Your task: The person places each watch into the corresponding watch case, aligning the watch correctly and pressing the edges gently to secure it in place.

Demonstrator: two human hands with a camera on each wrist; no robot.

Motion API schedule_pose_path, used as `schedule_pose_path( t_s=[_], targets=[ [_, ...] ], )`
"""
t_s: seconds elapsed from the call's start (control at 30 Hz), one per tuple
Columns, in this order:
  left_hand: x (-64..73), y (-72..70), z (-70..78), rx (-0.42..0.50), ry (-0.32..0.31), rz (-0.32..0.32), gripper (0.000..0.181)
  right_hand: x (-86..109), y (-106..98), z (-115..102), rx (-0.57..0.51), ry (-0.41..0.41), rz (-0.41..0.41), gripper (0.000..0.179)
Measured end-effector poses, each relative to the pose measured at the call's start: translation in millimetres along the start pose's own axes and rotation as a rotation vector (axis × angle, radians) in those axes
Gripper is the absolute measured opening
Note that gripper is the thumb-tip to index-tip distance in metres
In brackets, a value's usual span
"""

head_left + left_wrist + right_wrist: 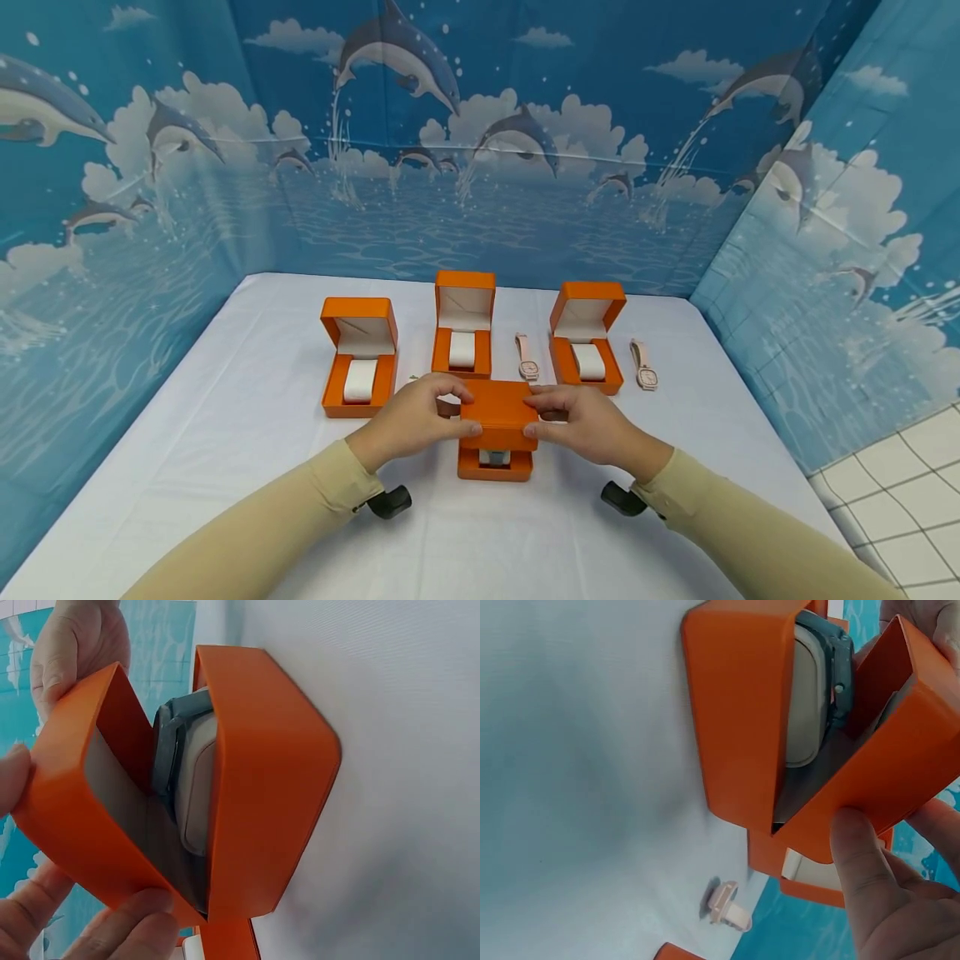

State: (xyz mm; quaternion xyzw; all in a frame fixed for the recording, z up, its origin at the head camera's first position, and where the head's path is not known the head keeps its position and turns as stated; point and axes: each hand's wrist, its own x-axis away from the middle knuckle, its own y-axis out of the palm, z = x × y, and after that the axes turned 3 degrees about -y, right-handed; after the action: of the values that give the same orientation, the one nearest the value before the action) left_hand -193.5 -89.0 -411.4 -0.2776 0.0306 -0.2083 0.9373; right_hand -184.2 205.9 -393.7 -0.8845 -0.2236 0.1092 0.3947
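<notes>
An orange watch box (498, 404) stands in front of the person, its lid tilted partly down over the base. The left hand (416, 412) pinches the left side of the lid between thumb and fingers. On the opposite side, the right hand (588, 421) grips the lid in the same way. Inside the box, a dark watch (169, 746) is wrapped around a pale cushion (196, 787). Through the gap under the lid, the right wrist view also shows the watch's dark band (838, 671).
Three more orange boxes stand raised-lidded behind: left (358, 411), middle (465, 277) and right (594, 290), each with a white cushion. One pink watch (528, 367) lies between the middle and right boxes, another pink watch (645, 375) further right. A dolphin-print curtain (480, 217) backs the white table (225, 433).
</notes>
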Motion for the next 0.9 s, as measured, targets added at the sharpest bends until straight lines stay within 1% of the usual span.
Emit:
schedule_pose_path(
  t_s=[0.1,0.17,0.4,0.63,0.9],
  targets=[
    [0.6,2.2,-0.3,-0.002,0.009,-0.007,0.042,1.1,1,0,0.003,0.006,-0.004,0.057],
    [0.8,3.8,-0.3,0.002,0.003,-0.013,0.046,1.6,1,1,0.006,0.016,-0.007,0.058],
    [0.4,9.2,1.0,0.007,-0.007,-0.029,0.068,2.8,3,0,0.005,0.029,-0.014,0.057],
    [0.4,13.0,2.9,-0.066,-0.007,-0.027,0.071,2.5,6,4,0.021,0.016,-0.017,0.052],
    [1.3,15.3,0.8,-0.184,0.026,-0.034,0.07,1.2,9,4,0.089,-0.004,-0.023,0.044]
  ],
)
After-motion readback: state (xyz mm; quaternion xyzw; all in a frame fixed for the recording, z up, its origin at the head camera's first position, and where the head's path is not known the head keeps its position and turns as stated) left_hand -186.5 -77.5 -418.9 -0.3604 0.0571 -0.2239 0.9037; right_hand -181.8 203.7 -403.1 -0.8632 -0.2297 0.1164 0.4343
